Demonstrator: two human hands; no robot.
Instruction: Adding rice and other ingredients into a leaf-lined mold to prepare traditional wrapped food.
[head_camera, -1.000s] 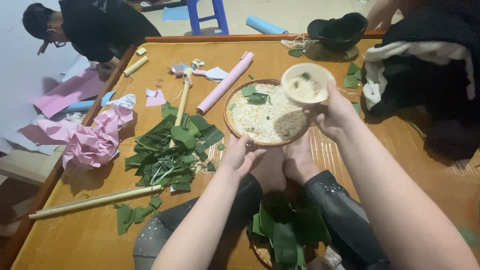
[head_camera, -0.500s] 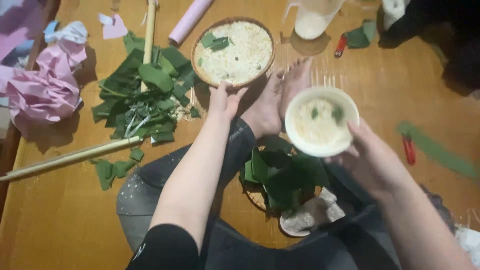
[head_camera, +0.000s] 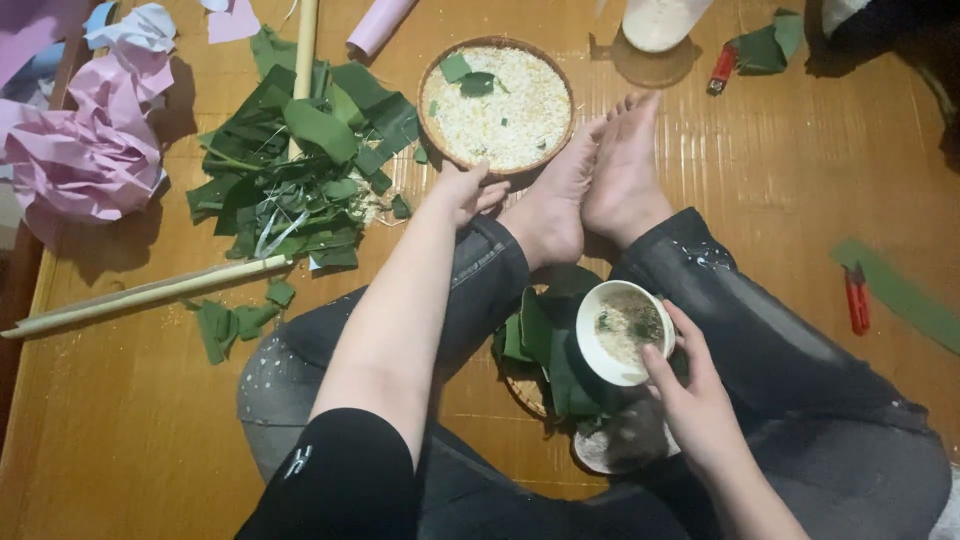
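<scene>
My right hand (head_camera: 693, 398) grips a small white bowl (head_camera: 622, 331) of pale grain mix, tilted over green leaves (head_camera: 548, 352) that line a round mould between my crossed legs. My left hand (head_camera: 462, 190) reaches forward and touches the near rim of a round woven tray (head_camera: 433, 130) filled with white rice and a few leaf scraps. My bare feet (head_camera: 598, 185) lie just right of that hand.
A heap of cut green leaves (head_camera: 300, 165) and a bamboo stick (head_camera: 150, 295) lie at the left, with crumpled pink paper (head_camera: 85, 160) beyond. A white container (head_camera: 662, 20) stands at the top. Red clippers (head_camera: 857, 298) and a leaf strip (head_camera: 905, 295) lie at the right.
My right hand has brought the white bowl down from beside the rice tray to the leaf-lined mould in my lap. The view has tipped downward. My left hand stays at the tray.
</scene>
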